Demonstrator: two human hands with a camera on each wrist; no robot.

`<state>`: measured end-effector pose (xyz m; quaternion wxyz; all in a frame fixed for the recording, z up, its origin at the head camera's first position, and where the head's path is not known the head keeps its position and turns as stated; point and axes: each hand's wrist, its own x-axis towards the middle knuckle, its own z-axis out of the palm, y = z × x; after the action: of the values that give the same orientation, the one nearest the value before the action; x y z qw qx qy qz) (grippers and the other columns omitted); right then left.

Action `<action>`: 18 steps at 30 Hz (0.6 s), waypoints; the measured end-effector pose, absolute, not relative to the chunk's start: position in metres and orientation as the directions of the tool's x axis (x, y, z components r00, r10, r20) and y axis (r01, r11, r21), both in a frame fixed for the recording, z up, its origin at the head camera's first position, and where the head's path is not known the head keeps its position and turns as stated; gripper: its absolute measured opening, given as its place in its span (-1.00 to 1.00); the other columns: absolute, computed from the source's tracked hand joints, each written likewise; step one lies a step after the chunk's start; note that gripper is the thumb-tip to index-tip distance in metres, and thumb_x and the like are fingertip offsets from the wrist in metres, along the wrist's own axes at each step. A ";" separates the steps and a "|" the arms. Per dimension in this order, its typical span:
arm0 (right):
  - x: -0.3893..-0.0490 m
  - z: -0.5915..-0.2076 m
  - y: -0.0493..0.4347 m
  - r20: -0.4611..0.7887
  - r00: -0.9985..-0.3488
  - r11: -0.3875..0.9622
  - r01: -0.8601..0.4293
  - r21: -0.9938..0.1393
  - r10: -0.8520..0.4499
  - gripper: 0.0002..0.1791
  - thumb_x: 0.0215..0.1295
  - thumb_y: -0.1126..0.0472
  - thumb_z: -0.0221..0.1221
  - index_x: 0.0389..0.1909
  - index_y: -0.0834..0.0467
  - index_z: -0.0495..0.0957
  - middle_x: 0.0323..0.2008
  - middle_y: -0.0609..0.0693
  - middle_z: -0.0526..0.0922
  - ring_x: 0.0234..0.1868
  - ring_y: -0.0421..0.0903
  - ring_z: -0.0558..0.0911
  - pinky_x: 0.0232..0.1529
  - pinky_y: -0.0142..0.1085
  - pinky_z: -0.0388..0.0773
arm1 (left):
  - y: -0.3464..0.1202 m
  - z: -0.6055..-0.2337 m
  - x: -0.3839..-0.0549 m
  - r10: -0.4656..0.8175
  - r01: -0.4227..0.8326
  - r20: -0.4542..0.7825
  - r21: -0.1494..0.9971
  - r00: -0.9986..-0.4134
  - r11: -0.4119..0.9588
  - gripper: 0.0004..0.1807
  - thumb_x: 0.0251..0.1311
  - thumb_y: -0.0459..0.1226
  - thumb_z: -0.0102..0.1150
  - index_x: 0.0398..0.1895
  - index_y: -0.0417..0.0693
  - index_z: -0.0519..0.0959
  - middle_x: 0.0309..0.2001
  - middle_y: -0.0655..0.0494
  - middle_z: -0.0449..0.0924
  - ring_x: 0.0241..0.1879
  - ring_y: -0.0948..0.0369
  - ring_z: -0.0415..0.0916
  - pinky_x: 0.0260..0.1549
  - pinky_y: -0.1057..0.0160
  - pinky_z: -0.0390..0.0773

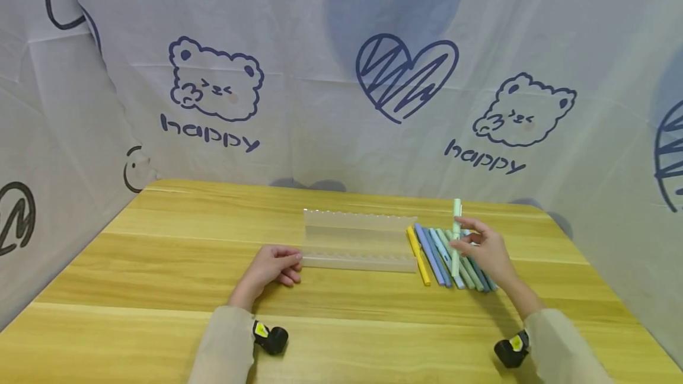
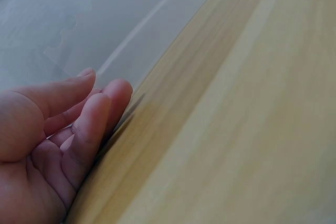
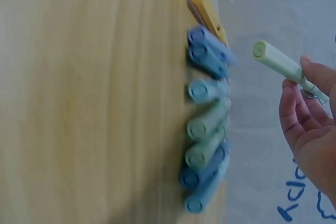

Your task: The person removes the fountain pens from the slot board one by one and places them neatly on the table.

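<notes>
A clear plastic case [image 1: 360, 264] with scalloped edges stands unfolded on the table. At its left end my left hand [image 1: 274, 266] pinches the edge between thumb and fingers; in the left wrist view the fingers [image 2: 89, 124] are bent beside the plastic, part of the contact hidden. Between the thumb and fingers of my right hand [image 1: 482, 249] a light green pen [image 1: 456, 209] is held upright, raised above a row of pens. In the right wrist view this pen [image 3: 278, 61] points its blunt end toward the camera. A yellow pen [image 1: 419, 256] lies nearest the case.
Right of the yellow pen, several blue pens [image 1: 431, 256] and green pens [image 3: 205, 121] lie side by side on the wooden table [image 1: 160, 271]. A white printed cloth [image 1: 309, 105] hangs behind the table's back edge.
</notes>
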<state>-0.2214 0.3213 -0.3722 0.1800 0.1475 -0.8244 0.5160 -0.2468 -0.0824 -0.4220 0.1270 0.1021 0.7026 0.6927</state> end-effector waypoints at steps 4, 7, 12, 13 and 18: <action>-0.221 -0.366 0.333 0.406 -0.913 0.480 -0.376 -0.793 -0.043 -0.53 0.07 0.45 0.19 0.04 0.43 0.35 -0.13 0.26 0.41 -0.50 -0.28 0.50 -0.56 -0.34 0.58 | -0.083 -0.421 -0.245 0.321 -0.035 -0.037 0.999 -0.947 0.013 -0.69 0.16 -0.32 0.10 -0.19 -0.49 0.49 -0.54 -0.02 0.54 -0.64 0.25 0.53 -0.66 0.40 0.57; -0.223 -0.365 0.341 0.370 -0.929 0.520 -0.329 -0.789 -0.028 -0.52 0.10 0.42 0.18 0.06 0.42 0.34 -0.09 0.32 0.40 -0.50 -0.28 0.50 -0.53 -0.29 0.60 | -0.082 -0.421 -0.246 0.299 -0.066 -0.076 0.997 -0.951 0.044 -0.69 0.17 -0.36 0.07 -0.14 -0.52 0.46 -0.53 -0.02 0.53 -0.64 0.27 0.52 -0.66 0.41 0.57; -0.225 -0.368 0.356 0.324 -0.946 0.557 -0.273 -0.784 -0.009 -0.51 0.11 0.41 0.18 0.08 0.44 0.31 -0.06 0.40 0.38 -0.50 -0.24 0.52 -0.51 -0.26 0.60 | -0.081 -0.420 -0.247 0.288 -0.082 -0.098 0.994 -0.952 0.068 -0.67 0.20 -0.40 0.02 -0.08 -0.56 0.41 -0.53 -0.01 0.53 -0.65 0.27 0.52 -0.67 0.40 0.56; -0.225 -0.368 0.359 0.315 -0.949 0.558 -0.264 -0.787 -0.005 -0.51 0.11 0.41 0.17 0.08 0.44 0.31 -0.06 0.40 0.39 -0.50 -0.22 0.52 -0.52 -0.26 0.60 | -0.081 -0.420 -0.247 0.292 -0.080 -0.096 0.995 -0.952 0.067 -0.67 0.21 -0.40 0.01 -0.08 -0.57 0.40 -0.53 -0.01 0.53 -0.65 0.27 0.52 -0.67 0.40 0.56; -0.228 -0.374 0.374 0.271 -0.962 0.572 -0.205 -0.794 0.032 -0.50 0.08 0.40 0.20 0.06 0.43 0.33 -0.09 0.33 0.45 -0.51 -0.22 0.54 -0.55 -0.27 0.60 | -0.081 -0.422 -0.248 0.296 -0.077 -0.091 0.995 -0.951 0.060 -0.68 0.20 -0.40 0.01 -0.09 -0.57 0.41 -0.54 0.00 0.53 -0.65 0.27 0.52 -0.68 0.40 0.56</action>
<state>-0.2278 0.3741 -0.3744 0.1287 0.0491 -0.8772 0.4600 -0.2480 -0.0813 -0.4224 0.1367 0.0766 0.7149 0.6814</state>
